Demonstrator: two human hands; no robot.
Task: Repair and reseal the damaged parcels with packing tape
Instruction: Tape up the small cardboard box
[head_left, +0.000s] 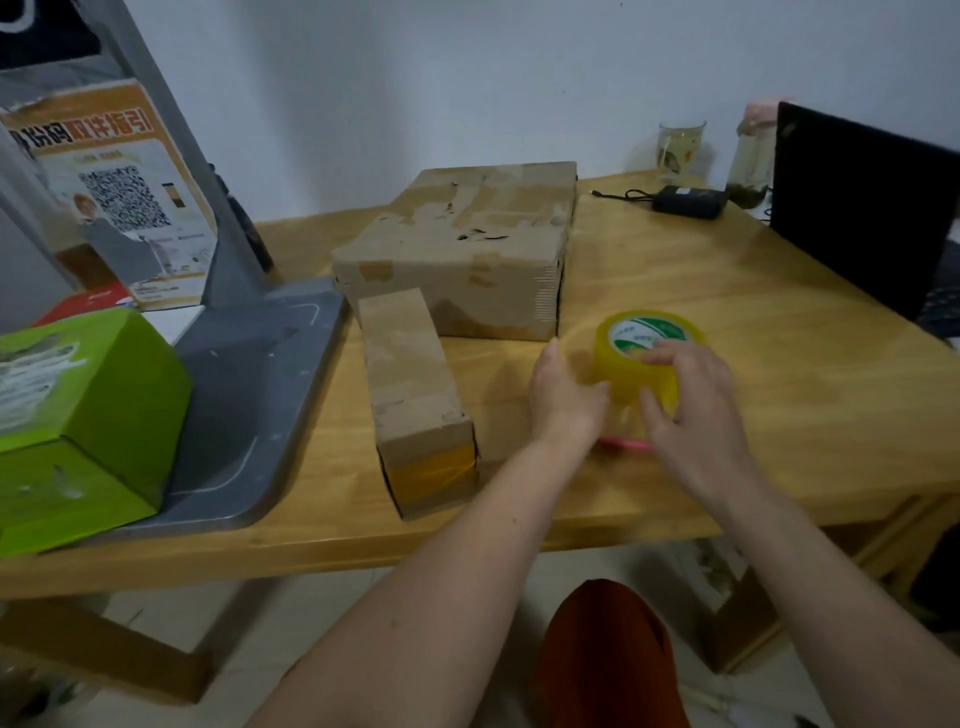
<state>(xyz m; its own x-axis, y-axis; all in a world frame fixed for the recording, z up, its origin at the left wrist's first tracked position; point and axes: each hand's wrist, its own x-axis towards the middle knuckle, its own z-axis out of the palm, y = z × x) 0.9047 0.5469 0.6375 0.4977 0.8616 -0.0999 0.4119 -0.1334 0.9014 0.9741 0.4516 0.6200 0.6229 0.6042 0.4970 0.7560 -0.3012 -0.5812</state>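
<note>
A yellow roll of packing tape (626, 364) with a green and white core label stands on the wooden table (727, 322). My right hand (691, 395) grips the roll from the near right, fingers over its top edge. My left hand (563, 395) touches the roll's left side, and a clear strip of tape seems to hang between both hands. A long narrow cardboard parcel (410, 384) lies to the left, its near end covered in yellowish tape. A large worn cardboard parcel (462, 244) sits behind it.
A pink pen-like object (626, 443) lies under my hands. A green box (78, 415) sits on a grey stand base (260, 395) at the left. A black laptop (857, 208), a power adapter (688, 200) and two glass jars (680, 148) stand at the back right.
</note>
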